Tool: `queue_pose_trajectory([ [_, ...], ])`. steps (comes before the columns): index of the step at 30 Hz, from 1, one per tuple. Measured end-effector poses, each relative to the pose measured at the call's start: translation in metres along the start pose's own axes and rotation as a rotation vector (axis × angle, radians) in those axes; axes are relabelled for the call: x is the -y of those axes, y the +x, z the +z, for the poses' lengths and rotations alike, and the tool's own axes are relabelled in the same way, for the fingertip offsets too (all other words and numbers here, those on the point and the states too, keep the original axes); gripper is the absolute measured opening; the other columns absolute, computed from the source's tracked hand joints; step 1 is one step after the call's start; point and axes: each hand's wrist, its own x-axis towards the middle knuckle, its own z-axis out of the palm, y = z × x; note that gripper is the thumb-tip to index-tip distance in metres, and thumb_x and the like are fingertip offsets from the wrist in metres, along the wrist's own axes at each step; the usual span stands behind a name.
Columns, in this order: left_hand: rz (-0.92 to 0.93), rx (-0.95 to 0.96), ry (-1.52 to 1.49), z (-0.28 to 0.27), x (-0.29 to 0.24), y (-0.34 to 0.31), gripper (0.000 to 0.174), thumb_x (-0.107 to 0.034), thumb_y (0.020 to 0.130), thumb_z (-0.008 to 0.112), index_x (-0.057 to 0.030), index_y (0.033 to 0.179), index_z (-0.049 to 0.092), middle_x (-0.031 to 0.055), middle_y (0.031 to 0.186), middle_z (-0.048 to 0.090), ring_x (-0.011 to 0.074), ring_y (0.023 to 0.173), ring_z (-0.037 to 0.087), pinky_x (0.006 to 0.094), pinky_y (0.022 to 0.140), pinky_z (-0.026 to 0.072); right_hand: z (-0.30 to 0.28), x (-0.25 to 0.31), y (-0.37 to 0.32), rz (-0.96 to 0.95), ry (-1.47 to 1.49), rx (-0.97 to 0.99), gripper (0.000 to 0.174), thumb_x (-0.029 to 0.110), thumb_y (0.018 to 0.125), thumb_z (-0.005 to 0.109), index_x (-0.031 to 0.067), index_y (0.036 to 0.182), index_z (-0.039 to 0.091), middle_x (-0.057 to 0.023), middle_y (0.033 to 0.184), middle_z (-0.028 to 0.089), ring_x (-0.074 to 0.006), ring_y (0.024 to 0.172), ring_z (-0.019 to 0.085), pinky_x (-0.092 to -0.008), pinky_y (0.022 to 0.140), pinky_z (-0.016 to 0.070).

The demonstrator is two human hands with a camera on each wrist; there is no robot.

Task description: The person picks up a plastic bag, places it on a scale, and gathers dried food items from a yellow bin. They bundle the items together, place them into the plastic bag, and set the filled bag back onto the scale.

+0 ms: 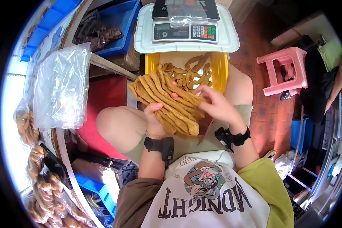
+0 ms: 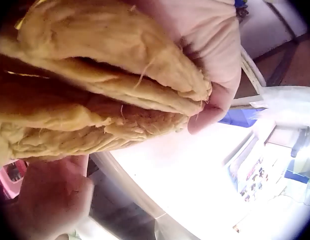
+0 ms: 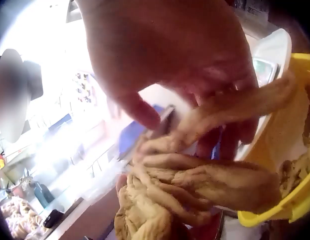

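Observation:
A thick bundle of long tan dried strips [image 1: 167,99] lies across my lap. My left hand [image 1: 154,118] grips it from below; up close its fingers [image 2: 210,47] curl round the bundle [image 2: 95,95]. My right hand [image 1: 213,104] sits at the bundle's right side, and its fingers [image 3: 230,132] pinch one strip [image 3: 230,107] above the other strips [image 3: 205,182]. Just beyond the hands, a yellow basket [image 1: 220,70] holds more loose strips [image 1: 190,74].
A digital scale [image 1: 185,31] sits on a white lid [image 1: 146,40] behind the basket. A clear plastic bag [image 1: 60,87] and bagged fried goods [image 1: 38,182] lie on the left. Blue crates [image 1: 119,28] stand far left, with a pink stool [image 1: 285,70] and another person [image 1: 326,76] to the right.

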Motion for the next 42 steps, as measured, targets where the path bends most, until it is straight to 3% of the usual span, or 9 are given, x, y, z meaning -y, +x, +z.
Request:
queue_pose_trajectory([
  [3, -0.005, 0.05, 0.061, 0.007, 0.0, -0.005, 0.075, -0.012, 0.061, 0.054, 0.0002, 0.133, 0.035, 0.0166, 0.122, 0.052, 0.0237, 0.097, 0.058, 0.0412, 0.092, 0.0495, 0.005, -0.008, 0.013, 0.028, 0.348, 0.079, 0.028, 0.026, 0.085, 0.065, 0.0001, 0.094, 0.062, -0.0025, 0.075, 0.058, -0.0105, 0.07, 0.051, -0.0259, 0.066, 0.0428],
  [10, 0.037, -0.006, 0.134, 0.021, 0.004, -0.006, 0.08, -0.011, 0.059, 0.056, -0.0012, 0.135, 0.034, 0.0183, 0.128, 0.048, 0.0259, 0.102, 0.056, 0.044, 0.096, 0.0464, 0.011, -0.017, 0.017, -0.094, 0.276, 0.162, 0.026, 0.024, 0.086, 0.066, -0.0005, 0.095, 0.062, -0.0001, 0.078, 0.06, -0.0083, 0.071, 0.051, -0.0235, 0.068, 0.0422],
  [16, 0.061, -0.017, 0.079, 0.011, 0.005, -0.004, 0.083, -0.012, 0.06, 0.054, -0.0046, 0.139, 0.03, 0.0196, 0.139, 0.039, 0.0306, 0.122, 0.045, 0.0456, 0.105, 0.0374, 0.019, 0.004, 0.012, -0.122, 0.123, -0.215, 0.018, 0.008, 0.083, 0.068, 0.0027, 0.098, 0.059, 0.0019, 0.081, 0.059, -0.0044, 0.073, 0.05, -0.0224, 0.062, 0.0422],
  [19, 0.075, -0.012, 0.037, 0.021, 0.007, -0.002, 0.085, -0.011, 0.06, 0.054, -0.0046, 0.141, 0.027, 0.0205, 0.14, 0.038, 0.0329, 0.128, 0.04, 0.0462, 0.109, 0.0323, 0.016, 0.008, 0.014, -0.275, -0.157, -0.285, 0.015, 0.009, 0.082, 0.069, 0.0025, 0.092, 0.06, -0.002, 0.069, 0.056, -0.0077, 0.064, 0.048, -0.0253, 0.056, 0.04],
  [21, 0.046, 0.047, 0.135, 0.032, 0.007, 0.001, 0.086, -0.01, 0.06, 0.053, -0.0043, 0.141, 0.027, 0.021, 0.141, 0.037, 0.0337, 0.129, 0.038, 0.0458, 0.11, 0.0299, 0.017, 0.013, 0.014, -0.372, -0.302, -0.31, 0.013, 0.013, 0.077, 0.069, 0.006, 0.085, 0.062, -0.0102, 0.075, 0.06, -0.0271, 0.067, 0.057, -0.0319, 0.059, 0.0453],
  [28, 0.049, 0.045, 0.153, 0.026, 0.01, 0.003, 0.086, -0.011, 0.059, 0.052, -0.0025, 0.141, 0.027, 0.0205, 0.139, 0.039, 0.0343, 0.13, 0.038, 0.0453, 0.111, 0.0288, 0.016, 0.018, 0.021, -0.673, -0.567, -0.389, 0.009, 0.006, 0.078, 0.065, 0.0049, 0.086, 0.063, -0.0088, 0.073, 0.058, -0.0295, 0.071, 0.057, -0.0371, 0.061, 0.0462],
  [36, 0.119, -0.021, 0.103, 0.022, 0.006, 0.003, 0.079, -0.017, 0.06, 0.052, 0.0053, 0.134, 0.034, 0.0246, 0.132, 0.044, 0.0344, 0.131, 0.037, 0.0456, 0.111, 0.0283, 0.018, 0.009, 0.015, -0.525, -0.287, -0.06, 0.049, -0.015, 0.075, 0.05, 0.0049, 0.119, 0.057, -0.0124, 0.102, 0.054, -0.0279, 0.093, 0.056, -0.0313, 0.081, 0.0457],
  [38, 0.12, 0.066, 0.119, 0.017, 0.004, 0.003, 0.081, -0.022, 0.066, 0.054, -0.0024, 0.14, 0.029, 0.0159, 0.14, 0.038, 0.0356, 0.135, 0.028, 0.0503, 0.112, 0.0252, 0.019, 0.006, 0.014, -0.526, -0.289, -0.06, 0.053, -0.015, 0.075, 0.048, 0.007, 0.122, 0.056, -0.0122, 0.099, 0.052, -0.0268, 0.092, 0.055, -0.0304, 0.08, 0.045],
  [42, 0.14, 0.009, -0.055, 0.026, 0.002, 0.003, 0.082, -0.018, 0.061, 0.053, -0.0014, 0.139, 0.031, 0.0212, 0.138, 0.039, 0.0351, 0.133, 0.034, 0.0497, 0.11, 0.0287, 0.015, 0.001, 0.007, -0.451, -0.403, -0.02, 0.059, -0.016, 0.075, 0.045, 0.0112, 0.126, 0.055, -0.0116, 0.09, 0.047, -0.025, 0.084, 0.051, -0.0285, 0.076, 0.0433],
])
